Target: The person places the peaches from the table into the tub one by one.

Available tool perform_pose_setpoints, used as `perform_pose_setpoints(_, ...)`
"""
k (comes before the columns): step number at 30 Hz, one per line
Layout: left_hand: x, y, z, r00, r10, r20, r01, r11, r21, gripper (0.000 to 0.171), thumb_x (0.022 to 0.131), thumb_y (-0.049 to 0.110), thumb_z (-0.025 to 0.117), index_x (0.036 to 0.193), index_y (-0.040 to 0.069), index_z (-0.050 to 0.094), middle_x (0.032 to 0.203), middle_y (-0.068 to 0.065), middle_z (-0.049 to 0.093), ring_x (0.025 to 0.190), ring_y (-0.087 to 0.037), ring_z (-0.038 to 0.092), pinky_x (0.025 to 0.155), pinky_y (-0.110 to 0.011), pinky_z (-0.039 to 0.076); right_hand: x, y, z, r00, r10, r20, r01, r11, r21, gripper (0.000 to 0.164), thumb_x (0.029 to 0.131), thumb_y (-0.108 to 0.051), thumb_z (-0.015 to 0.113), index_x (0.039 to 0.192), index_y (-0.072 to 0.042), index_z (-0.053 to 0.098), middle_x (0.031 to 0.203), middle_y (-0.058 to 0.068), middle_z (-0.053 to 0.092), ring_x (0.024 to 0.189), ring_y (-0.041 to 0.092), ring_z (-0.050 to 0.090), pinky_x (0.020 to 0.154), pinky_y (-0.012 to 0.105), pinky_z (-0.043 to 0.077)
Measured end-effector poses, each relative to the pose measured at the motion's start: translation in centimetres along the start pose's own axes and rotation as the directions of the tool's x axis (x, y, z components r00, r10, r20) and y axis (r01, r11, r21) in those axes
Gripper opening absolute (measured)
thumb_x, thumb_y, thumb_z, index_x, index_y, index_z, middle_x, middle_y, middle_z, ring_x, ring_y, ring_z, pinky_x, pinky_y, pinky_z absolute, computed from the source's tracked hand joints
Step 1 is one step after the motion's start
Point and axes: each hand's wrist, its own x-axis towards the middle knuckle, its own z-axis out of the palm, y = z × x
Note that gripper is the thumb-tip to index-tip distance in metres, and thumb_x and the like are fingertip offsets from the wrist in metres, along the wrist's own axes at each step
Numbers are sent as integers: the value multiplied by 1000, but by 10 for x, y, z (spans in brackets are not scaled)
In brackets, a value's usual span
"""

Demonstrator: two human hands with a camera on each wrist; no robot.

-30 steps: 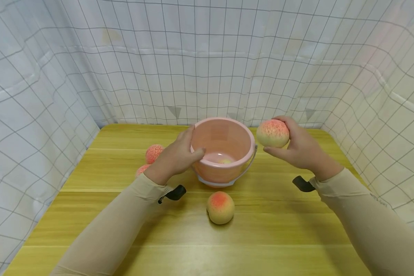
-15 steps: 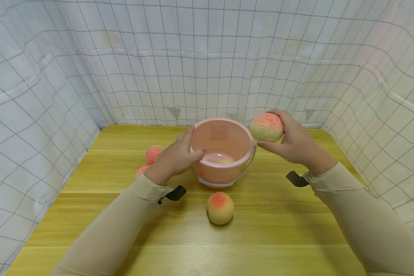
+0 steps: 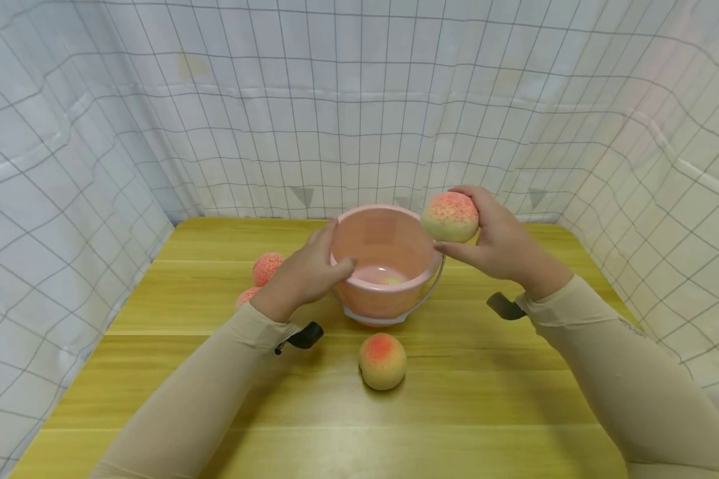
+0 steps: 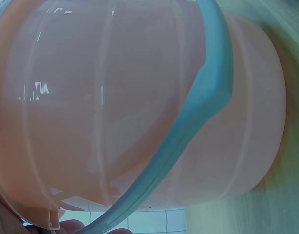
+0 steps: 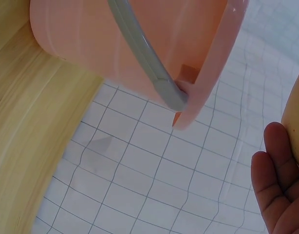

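Note:
My left hand (image 3: 302,273) grips the left rim of a pink bucket (image 3: 374,303), its thumb over the inside. Fingertips show past the rim at the lower edge of the left wrist view. My right hand (image 3: 503,243) holds a large peach (image 3: 451,217), red on top and pale yellow below, just above the bucket's right rim. In the right wrist view that peach (image 5: 296,122) is mostly cut off, with curled fingers (image 5: 277,165) against it. Something small and pale yellow (image 3: 391,281) lies on the bucket's floor.
Another peach (image 3: 383,361) sits on the wooden table (image 3: 473,412) in front of the bucket. Two redder peaches (image 3: 268,268) lie left of it, partly behind my left arm. The bucket's grey handle (image 5: 144,53) hangs down its side. Gridded white curtains (image 3: 371,120) enclose the table.
My right hand has moved left and slightly up with its peach, from beside the bucket to above its right rim. The left hand and the bucket have stayed in place.

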Motion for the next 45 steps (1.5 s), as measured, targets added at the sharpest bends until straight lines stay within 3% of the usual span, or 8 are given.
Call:
perform_pose_setpoints(24, 0, 0, 1, 1000, -3, -6, 3, 1000, 19, 97, 97, 58, 51, 171, 19, 4, 172, -14, 25, 145, -33, 49, 113, -60, 45, 14, -13, 11, 999, -32, 28, 31, 999, 33, 75, 84, -14, 89, 144, -4, 46, 130, 7, 66, 108, 17, 65, 94, 29, 52)
perform_pose_setpoints(35, -1, 1, 1, 1000, -10, -2, 10, 1000, 13, 96, 97, 58, 51, 171, 19, 4, 173, -13, 25, 143, -34, 50, 112, -61, 46, 17, -14, 17, 997, -54, 52, 52, 998, 27, 78, 84, -16, 90, 145, -3, 44, 130, 10, 65, 110, 22, 65, 99, 46, 53)
perform_pose_setpoints(45, -1, 1, 1, 1000, -13, 1, 13, 1000, 17, 96, 97, 58, 50, 171, 18, 4, 173, -13, 24, 146, -34, 48, 113, -61, 45, 19, -17, 21, 995, -53, 82, 50, 998, 37, 78, 84, -18, 89, 145, -5, 44, 130, 8, 65, 110, 21, 66, 98, 46, 53)
